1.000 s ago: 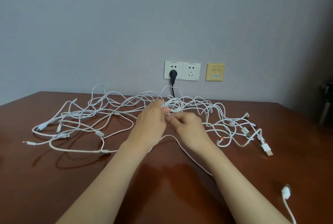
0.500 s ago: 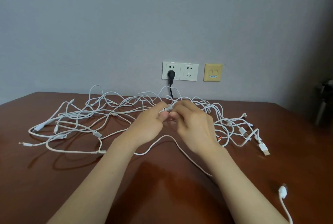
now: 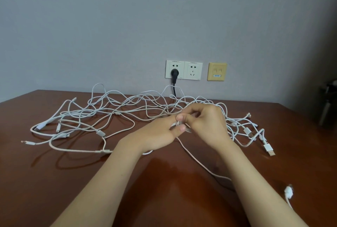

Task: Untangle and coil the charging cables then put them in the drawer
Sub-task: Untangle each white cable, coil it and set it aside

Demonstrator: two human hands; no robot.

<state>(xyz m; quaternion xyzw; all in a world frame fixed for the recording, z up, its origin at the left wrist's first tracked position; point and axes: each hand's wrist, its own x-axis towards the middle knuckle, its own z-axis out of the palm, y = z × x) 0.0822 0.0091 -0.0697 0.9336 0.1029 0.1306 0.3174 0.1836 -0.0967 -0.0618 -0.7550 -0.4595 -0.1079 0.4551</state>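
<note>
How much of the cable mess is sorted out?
Hardly any. Done: nothing looks finished; the white charging cables lie tangled across the wooden table, none coiled. In hand: the left hand and right hand pinch one strand at a knot. Left: untangling, coiling and putting them away; no drawer is in view.

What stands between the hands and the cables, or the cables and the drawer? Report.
Nothing visible: the left hand and right hand pinch a strand of the white cables. No drawer is in view, so that path cannot be judged.
</note>
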